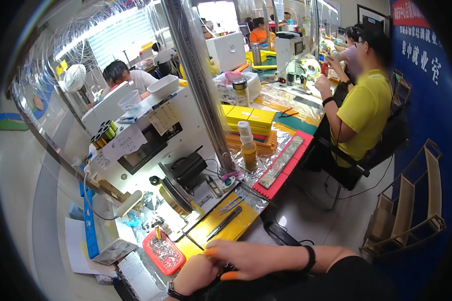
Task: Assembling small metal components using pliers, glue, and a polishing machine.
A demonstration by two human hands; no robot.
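Note:
My left hand (197, 275) and my right hand (256, 257) meet at the lower middle, just in front of the yellow mat (241, 226). Both look closed, fingers bent inward against each other. Orange finger covers show on fingertips there. Whatever lies between the fingers is hidden. Beside my left hand stands a red plastic tray (180, 260) holding small silvery bits. On the mat lie dark tweezers (224, 223) and small thread snips (231, 204).
A white bench machine with a dark wheel (175, 196) stands behind the mat. Farther right are a pink-red strip board (273, 185) and a bottle of amber liquid (249, 153). A co-worker in a yellow shirt (369, 110) sits at the right. Wooden racks (407, 200) stand beyond.

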